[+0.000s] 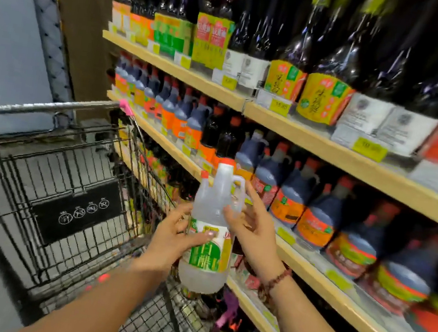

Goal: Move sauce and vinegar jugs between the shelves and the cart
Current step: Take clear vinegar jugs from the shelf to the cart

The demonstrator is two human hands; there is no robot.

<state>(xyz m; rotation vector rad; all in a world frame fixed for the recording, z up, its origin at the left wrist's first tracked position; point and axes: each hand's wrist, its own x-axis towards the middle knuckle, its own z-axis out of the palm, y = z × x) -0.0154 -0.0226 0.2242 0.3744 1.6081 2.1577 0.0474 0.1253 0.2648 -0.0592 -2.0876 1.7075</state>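
A wire cart (49, 169) stands on the left, with a grey bar along its far top edge and a black sign (77, 211) on its inner wall. The left hand (172, 240) reaches up from the near edge, arm stretched forward over the cart's near right corner. Its fingers wrap around the label of a clear vinegar jug (208, 238), with the thumb pressed on the front, so this hand holds the jug. The jug stands upright in the air, between the cart and the shelves, and it has a red cap, a small handle near the top and a green and white label. Clear liquid fills it. The right hand (255, 228) comes up just right of the jug with its fingers spread wide. Its fingertips touch the jug's shoulder under the handle, but it does not grip. A bead bracelet (274, 283) sits on that wrist. To the right, wooden shelves (341, 155) run from far to near. The top shelf holds tall dark bottles (337, 69) with yellow and white labels. The middle shelf holds rows of dark sauce jugs (292, 196) with orange labels and red caps. Yellow price tags (369, 150) stick along the shelf edges. The floor on the left is grey.
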